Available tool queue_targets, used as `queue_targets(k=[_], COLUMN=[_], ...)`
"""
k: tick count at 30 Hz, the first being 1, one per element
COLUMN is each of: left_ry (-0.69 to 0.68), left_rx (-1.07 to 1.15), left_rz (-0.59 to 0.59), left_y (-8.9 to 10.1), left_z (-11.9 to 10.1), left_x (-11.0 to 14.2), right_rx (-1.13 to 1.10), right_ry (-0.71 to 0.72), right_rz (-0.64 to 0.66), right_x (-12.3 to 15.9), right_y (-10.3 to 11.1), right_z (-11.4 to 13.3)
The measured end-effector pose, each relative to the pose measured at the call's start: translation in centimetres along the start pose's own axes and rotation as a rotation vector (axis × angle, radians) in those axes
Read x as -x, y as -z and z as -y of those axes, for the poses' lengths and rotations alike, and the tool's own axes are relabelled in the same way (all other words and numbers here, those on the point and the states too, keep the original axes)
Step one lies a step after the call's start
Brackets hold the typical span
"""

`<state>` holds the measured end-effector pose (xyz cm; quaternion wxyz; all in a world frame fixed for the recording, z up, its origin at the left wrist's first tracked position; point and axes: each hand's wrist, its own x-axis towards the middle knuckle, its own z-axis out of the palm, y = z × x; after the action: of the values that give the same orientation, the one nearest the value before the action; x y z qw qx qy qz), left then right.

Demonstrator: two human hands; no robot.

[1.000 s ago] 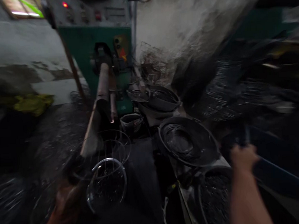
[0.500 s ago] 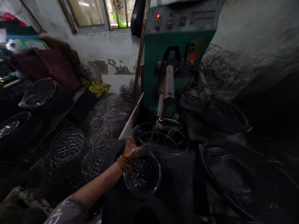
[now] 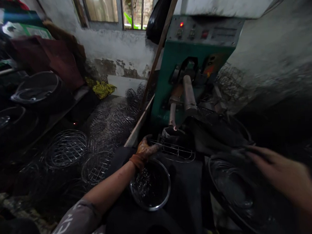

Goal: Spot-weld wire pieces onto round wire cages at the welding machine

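My left hand [image 3: 145, 150], in a stained orange-brown glove, pinches the near-left rim of a round wire frame [image 3: 177, 151]. The frame is tilted, below the welding machine's lower electrode arm [image 3: 172, 116]. Just under that hand sits a metal bowl [image 3: 166, 194] with small shiny metal pieces [image 3: 146, 182] in it. At the right, my bare right hand [image 3: 279, 170] is blurred by motion. Its fingers are closed on the edge of a dark cloth-like sheet [image 3: 211, 133], which stretches toward the machine's arms.
The green welding machine [image 3: 162, 78] stands ahead with a red lamp lit. Wire grids [image 3: 68, 148] and tangled wire [image 3: 111, 115] lie at the left. A dark tub [image 3: 227, 200] holding coiled wire is at the right. A wooden board [image 3: 139, 123] slants beside the machine.
My right hand has come into view at the right with the dark sheet. The wire frame has tipped to a flatter outline while my left hand keeps hold. The view has shifted slightly.
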<state>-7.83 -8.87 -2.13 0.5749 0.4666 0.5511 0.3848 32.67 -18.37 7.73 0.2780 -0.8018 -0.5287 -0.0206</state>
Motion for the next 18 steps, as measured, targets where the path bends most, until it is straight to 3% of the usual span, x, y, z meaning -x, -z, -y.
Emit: queue_targets(k=[3, 7, 12, 18], left_ry=[0.094, 0.123, 0.087, 0.093], left_rx=[0.113, 0.288, 0.284, 0.275], left_rz=[0.062, 0.106, 0.104, 0.226], left_y=[0.5, 1.3, 1.7, 0.6], left_z=[0.5, 1.4, 1.0, -1.0], left_x=[-0.8, -1.7, -1.9, -1.4], right_rx=[-0.189, -0.29, -0.127, 0.06], right_ry=[0.19, 0.422, 0.479, 0.508], right_rz=[0.219, 0.305, 0.322, 0.241], right_x=[2.5, 4.6, 3.7, 3.4], right_y=[-3.2, -7.1, -8.2, -8.8], right_z=[4.0, 7.7, 6.3, 4.7])
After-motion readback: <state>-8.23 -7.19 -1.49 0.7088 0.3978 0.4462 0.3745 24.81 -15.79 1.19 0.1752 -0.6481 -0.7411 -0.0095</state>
